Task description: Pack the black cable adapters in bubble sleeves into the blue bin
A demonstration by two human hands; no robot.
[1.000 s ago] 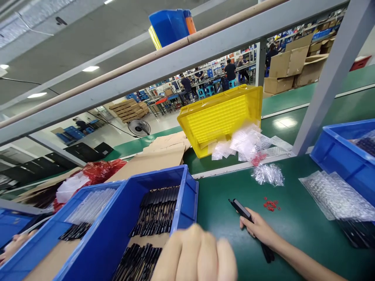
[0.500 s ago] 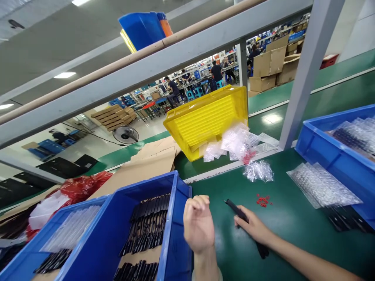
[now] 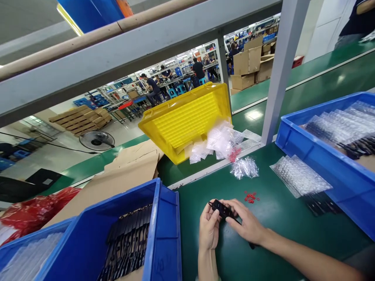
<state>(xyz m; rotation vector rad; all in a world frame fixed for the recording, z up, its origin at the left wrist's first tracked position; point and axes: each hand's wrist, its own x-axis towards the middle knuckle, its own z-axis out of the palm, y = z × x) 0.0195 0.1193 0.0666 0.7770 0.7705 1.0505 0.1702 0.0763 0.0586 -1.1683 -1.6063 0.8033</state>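
My right hand (image 3: 248, 224) grips a long black plastic part (image 3: 222, 209) just above the green table (image 3: 281, 234). My left hand (image 3: 209, 228) has closed its fingers on the near end of the same part. Both hands meet close to the right wall of a blue bin (image 3: 164, 230) that holds rows of similar black parts (image 3: 129, 242). A few small red pieces (image 3: 250, 196) lie on the table just beyond my fingers. A crumpled clear plastic bag (image 3: 244, 168) lies farther back.
A yellow bin (image 3: 181, 121) leans tilted behind the table, with clear bags (image 3: 219, 142) spilling in front. A second blue bin (image 3: 322, 152) of bagged parts stands right, bubble wrap (image 3: 299, 177) beside it. Cardboard (image 3: 125, 171) and a grey post (image 3: 278, 66) stand behind. Other people work far off.
My left hand has come from the blue bin across to the black part and taken hold of it. My right hand lifted the part slightly. The view has swung right.
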